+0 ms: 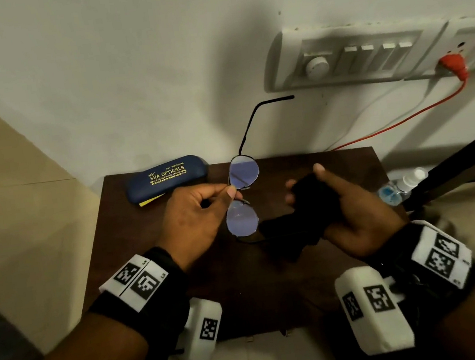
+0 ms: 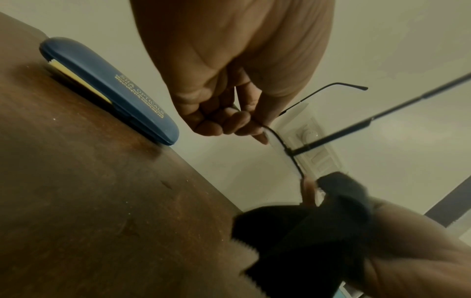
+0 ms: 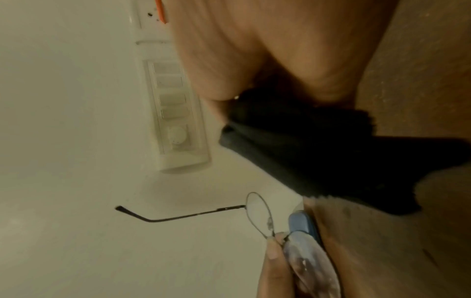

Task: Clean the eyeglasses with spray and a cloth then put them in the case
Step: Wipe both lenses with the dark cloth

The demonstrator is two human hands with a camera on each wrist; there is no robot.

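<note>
While both hands are raised over the dark brown desk [image 1: 155,252], the left hand [image 1: 195,216] pinches the eyeglasses [image 1: 242,191] at the bridge between thumb and curled fingers, so that one round lens sits above the pinch and the other below it in the head view. One temple arm is unfolded and points up and away toward the wall; the second temple arm shows in the left wrist view as a dark rod running out to the right. Frame is thin, dark metal; lenses show a bluish reflection. The lens nearer the person looks smeared in the right wrist view. Right hand [image 1: 353,209] grips a black cloth [image 1: 300,220], fingers curled round it, thumb up, with loose cloth hanging from the palm toward the desk; the cloth edge is pinked (zigzag), seen from the left wrist. Cloth lies just beside the nearer lens; contact cannot be told. A blue case [image 1: 167,177] printed "SHA OPTICALS" lies shut at the far left corner of the desk, against the wall, with a yellow cloth [image 1: 150,200] poking out from its near edge. A small spray bottle [image 1: 411,179] with a white top stands off the right edge of the desk, next to a clear blue-tinted container [image 1: 389,193]. On the wall: a white switch panel [image 1: 350,60] and a red plug [image 1: 453,62] with a red cable trailing down.
</note>
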